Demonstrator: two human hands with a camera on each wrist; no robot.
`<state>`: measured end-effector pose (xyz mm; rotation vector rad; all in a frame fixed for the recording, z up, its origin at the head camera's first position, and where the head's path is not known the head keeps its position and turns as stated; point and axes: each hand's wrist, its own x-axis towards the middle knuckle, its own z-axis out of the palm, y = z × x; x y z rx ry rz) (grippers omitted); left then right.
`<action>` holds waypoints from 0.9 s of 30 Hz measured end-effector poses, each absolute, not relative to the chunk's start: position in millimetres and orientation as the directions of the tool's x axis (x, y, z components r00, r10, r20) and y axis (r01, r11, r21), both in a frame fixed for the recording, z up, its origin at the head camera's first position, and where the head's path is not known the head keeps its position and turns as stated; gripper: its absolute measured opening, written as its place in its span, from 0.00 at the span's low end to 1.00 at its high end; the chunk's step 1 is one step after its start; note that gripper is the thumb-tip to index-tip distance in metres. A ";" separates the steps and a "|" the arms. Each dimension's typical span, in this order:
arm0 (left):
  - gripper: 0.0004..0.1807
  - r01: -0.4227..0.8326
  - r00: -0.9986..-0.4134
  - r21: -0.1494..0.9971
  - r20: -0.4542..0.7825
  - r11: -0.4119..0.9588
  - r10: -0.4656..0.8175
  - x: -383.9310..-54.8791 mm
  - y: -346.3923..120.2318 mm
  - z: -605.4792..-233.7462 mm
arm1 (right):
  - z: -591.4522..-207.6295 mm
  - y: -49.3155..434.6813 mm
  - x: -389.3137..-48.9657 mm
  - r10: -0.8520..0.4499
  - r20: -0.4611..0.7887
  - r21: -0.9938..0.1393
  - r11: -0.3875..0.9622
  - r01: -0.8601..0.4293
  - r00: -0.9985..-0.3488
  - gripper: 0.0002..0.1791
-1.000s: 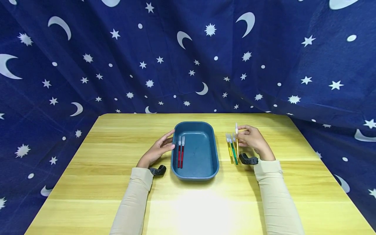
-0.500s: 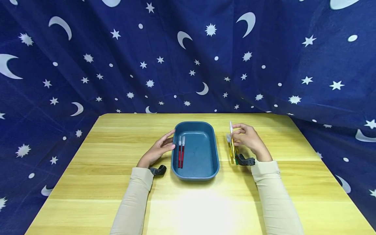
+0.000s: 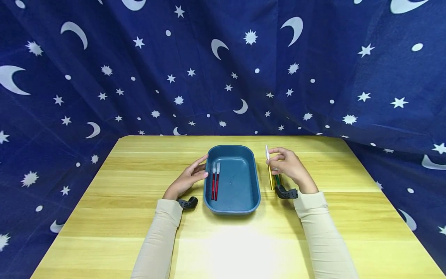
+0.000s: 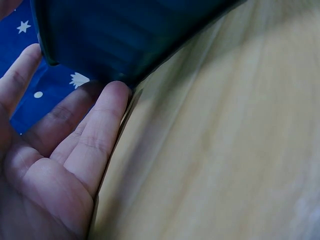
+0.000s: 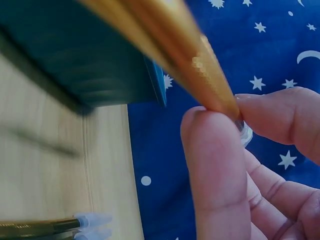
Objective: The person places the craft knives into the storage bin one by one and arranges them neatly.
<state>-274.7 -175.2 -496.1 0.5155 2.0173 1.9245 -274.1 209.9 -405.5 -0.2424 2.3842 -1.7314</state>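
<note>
My right hand point(image 3: 292, 167) pinches a gold craft knife point(image 3: 270, 179) with a clear cap between thumb and fingertips, just right of the tray. Up close in the right wrist view, its shiny handle point(image 5: 187, 55) slants past the fingers, cap end in the grip. A blue plastic tray point(image 3: 237, 186) stands mid-table, with two red craft knives point(image 3: 215, 186) lying side by side along its left part. Against the tray's left wall rest the extended fingers of my left hand point(image 3: 186, 179). Under my right hand lie more capped knives, a green one point(image 3: 277, 179) among them, partly hidden.
The wooden table point(image 3: 139, 224) runs back to a dark blue curtain point(image 3: 195, 50) printed with moons and stars. Black wrist cameras sit at both wrists, the right one point(image 3: 285, 192) covering part of the loose knives.
My right hand has carried the gold craft knife leftward, from over the loose knives to near the tray's right side. The left hand and tray have stayed in place.
</note>
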 end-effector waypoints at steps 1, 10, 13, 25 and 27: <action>0.40 0.049 -0.889 0.998 0.027 0.037 0.458 -274.8 -174.8 -496.0 | -405.7 209.5 -274.1 -0.237 -0.052 -0.949 0.314 -0.026 -0.970 0.28; 0.40 0.046 -0.889 0.998 0.025 0.034 0.457 -273.8 -173.9 -494.7 | -404.7 204.0 -274.5 -0.247 -0.059 -0.950 0.313 -0.022 -0.967 0.27; 0.40 0.046 -0.891 0.998 0.026 0.033 0.453 -273.1 -173.7 -494.1 | -402.7 199.9 -273.9 -0.255 -0.058 -0.953 0.302 -0.022 -0.965 0.27; 0.39 0.059 -0.892 0.998 0.037 0.035 0.451 -272.9 -174.4 -494.0 | -400.7 181.8 -278.2 -0.276 -0.071 -0.952 0.304 -0.017 -0.959 0.26; 0.40 0.060 -0.891 0.998 0.040 0.031 0.452 -272.6 -174.7 -494.2 | -400.5 178.4 -279.2 -0.281 -0.069 -0.954 0.300 -0.019 -0.957 0.25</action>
